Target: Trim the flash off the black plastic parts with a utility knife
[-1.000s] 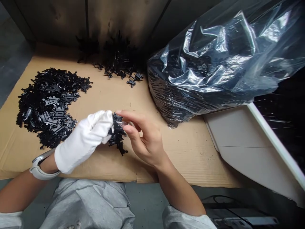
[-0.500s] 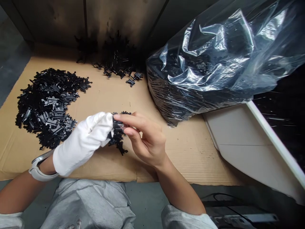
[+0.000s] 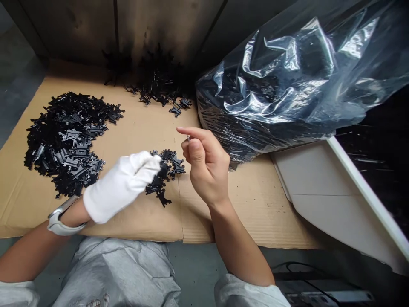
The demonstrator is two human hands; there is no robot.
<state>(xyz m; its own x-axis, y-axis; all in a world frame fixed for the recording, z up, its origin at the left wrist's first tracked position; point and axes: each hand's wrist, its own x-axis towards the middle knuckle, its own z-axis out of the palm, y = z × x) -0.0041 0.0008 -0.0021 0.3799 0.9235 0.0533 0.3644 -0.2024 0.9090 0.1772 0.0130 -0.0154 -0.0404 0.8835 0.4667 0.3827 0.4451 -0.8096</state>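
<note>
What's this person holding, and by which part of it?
The bare right hand pinches a tiny pale sliver between thumb and forefinger, too small to identify. The white-gloved left hand rests against a small clump of black parts; whether it grips is unclear.

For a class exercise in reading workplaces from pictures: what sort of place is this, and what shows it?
Probably a factory bench for small parts: black parts heaped on a cardboard sheet, a clear plastic bag packed with more, and a white glove on the left hand.

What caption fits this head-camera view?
Gloved left hand touches black plastic pieces on cardboard; bare right hand pinches a tiny shiny piece.
</note>
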